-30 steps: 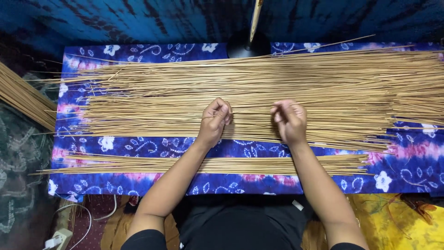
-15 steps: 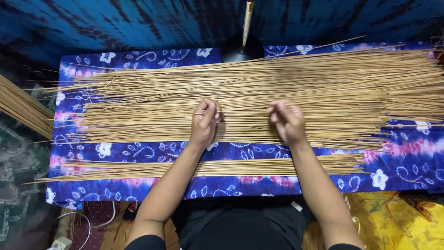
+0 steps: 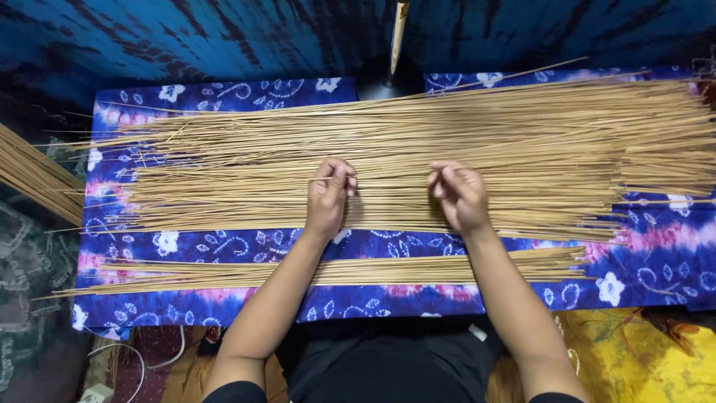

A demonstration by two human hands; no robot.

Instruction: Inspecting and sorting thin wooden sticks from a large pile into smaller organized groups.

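Where thin tan sticks [image 3: 418, 160] fan flat: L hand [image 3: 328, 195] & R hand [image 3: 459, 195], fingers pinched on one stick.

Both hands [image 3: 395, 195] pinch thin sticks [image 3: 522, 149] on blue cloth [image 3: 224, 97].

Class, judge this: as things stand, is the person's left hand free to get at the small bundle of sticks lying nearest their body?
Probably yes. The left hand rests on the large spread of sticks, and the small bundle lies uncovered right under its forearm, nothing between them.

One head camera is looking straight down from above, fairly close, taking in the blue floral cloth [image 3: 224, 97] edge to edge, forearms entering from the frame's bottom.
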